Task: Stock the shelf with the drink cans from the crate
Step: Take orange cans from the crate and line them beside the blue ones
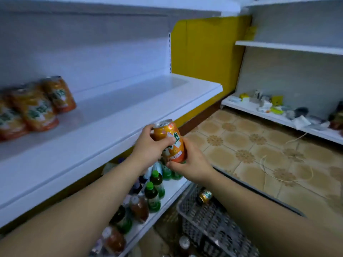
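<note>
An orange drink can [169, 139] is held in front of the white shelf's [118, 115] front edge, tilted slightly left. My left hand [148, 147] grips its upper part and my right hand [189, 162] cups its bottom. Three orange cans [35, 106] stand on the shelf at the far left, blurred. A grey plastic crate [200, 219] sits on the floor at the bottom, under my right forearm, with a gold can [205, 195] lying in it and another can top [183, 242] showing lower down.
A lower shelf [172, 191] under the white one holds several green-capped and dark bottles [154, 191]. A low white shelf [278, 117] on the right carries small clutter. A tiled floor [259, 154] with a loose white cord lies between them. A yellow panel [204, 52] stands behind.
</note>
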### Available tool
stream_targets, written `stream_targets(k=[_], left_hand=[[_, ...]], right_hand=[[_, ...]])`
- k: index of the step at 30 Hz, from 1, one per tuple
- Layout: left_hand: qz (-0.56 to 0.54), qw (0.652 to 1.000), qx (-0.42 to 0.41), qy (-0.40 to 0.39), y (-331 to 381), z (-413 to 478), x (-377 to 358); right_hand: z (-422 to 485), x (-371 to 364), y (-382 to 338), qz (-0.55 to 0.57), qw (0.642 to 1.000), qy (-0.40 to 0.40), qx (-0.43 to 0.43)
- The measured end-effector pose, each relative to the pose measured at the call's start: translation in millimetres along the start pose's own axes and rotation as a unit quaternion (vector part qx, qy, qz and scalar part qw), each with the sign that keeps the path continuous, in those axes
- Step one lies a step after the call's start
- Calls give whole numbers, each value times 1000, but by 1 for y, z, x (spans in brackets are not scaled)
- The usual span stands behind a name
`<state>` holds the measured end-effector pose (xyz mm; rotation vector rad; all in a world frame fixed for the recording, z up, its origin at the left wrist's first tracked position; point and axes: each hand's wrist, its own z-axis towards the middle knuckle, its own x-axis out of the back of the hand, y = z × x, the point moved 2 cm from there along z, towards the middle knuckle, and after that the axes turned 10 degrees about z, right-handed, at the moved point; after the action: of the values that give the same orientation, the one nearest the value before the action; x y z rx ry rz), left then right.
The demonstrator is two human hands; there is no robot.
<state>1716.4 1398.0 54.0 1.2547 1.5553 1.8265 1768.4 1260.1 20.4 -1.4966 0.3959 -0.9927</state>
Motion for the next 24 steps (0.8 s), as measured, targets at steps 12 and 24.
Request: stream_targets(k=[12,24], left_hand=[[86,981,-36,170,12,-64,211],[204,965,-94,134,-6,-13,259]], right_hand=[[42,-130,-128,-255,948,-165,92],[97,-148,-122,-431,879,-190,81]])
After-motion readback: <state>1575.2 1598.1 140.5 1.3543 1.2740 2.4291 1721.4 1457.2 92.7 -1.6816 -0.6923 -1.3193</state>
